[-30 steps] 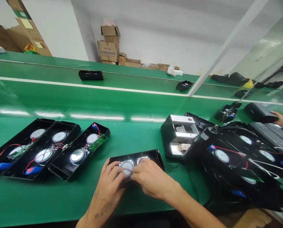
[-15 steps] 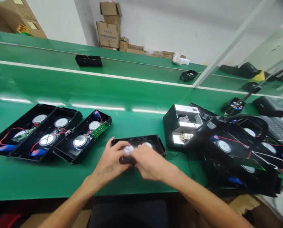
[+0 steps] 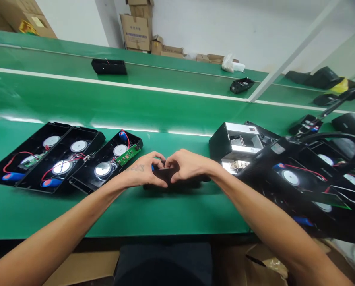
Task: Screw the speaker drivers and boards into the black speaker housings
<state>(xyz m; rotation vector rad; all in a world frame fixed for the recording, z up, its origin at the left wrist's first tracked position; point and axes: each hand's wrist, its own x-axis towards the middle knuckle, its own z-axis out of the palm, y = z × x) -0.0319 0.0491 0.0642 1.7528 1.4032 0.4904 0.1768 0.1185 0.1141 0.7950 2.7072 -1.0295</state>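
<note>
My left hand (image 3: 154,170) and my right hand (image 3: 185,166) meet in front of me, fingers curled and thumbs low. Between them they grip a dark flat piece (image 3: 166,175), whose exact kind I cannot make out. A small bit of blue shows beside my left fingers. Under and behind the hands lies a black speaker housing (image 3: 192,185), mostly hidden. Close to my left wrist rests an open speaker housing (image 3: 86,178) with two round speakers, a blue battery (image 3: 123,135) and a green circuit board (image 3: 127,155).
Two more open housings (image 3: 31,147) with blue batteries lie at the left. To the right stands a black and silver machine (image 3: 235,145), beside a heap of black housings (image 3: 302,190) with wires. The green bench's front edge (image 3: 171,236) runs before me.
Both hands have moved up in the picture, and the dark piece between them now stands more upright. The housing's speakers, visible before, are now covered. The view has shifted slightly.
</note>
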